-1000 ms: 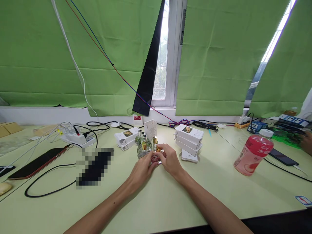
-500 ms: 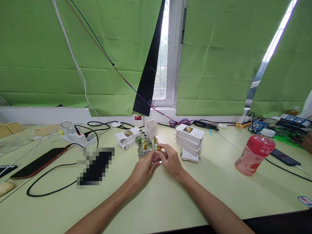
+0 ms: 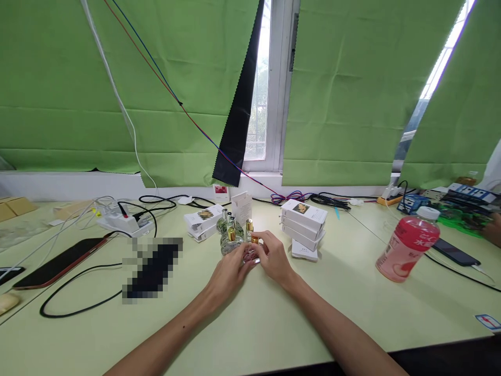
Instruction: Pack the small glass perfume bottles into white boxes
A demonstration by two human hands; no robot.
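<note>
A small glass perfume bottle (image 3: 251,255) with a gold top stands at the front of a cluster on the table. My left hand (image 3: 228,270) closes on its lower body from the left. From the right, my right hand (image 3: 275,259) has its fingers curled around the gold top, thumb near the glass. Part of the bottle is hidden by my fingers. Just behind are two more gold-topped bottles, one at the left (image 3: 231,235) and one farther back (image 3: 249,225). Silver-necked glass bottles (image 3: 222,224) stand at the cluster's back left.
White boxes are stacked to the right (image 3: 303,222), with more white boxes (image 3: 201,222) at the left and an upright white card (image 3: 242,206) behind. A pink drink bottle (image 3: 409,245) stands farther right. Phones, cables and a power strip (image 3: 125,222) lie left.
Both hands keep the same hold on the perfume bottle. The whole view has shifted very slightly; the bottles and boxes keep their places.
</note>
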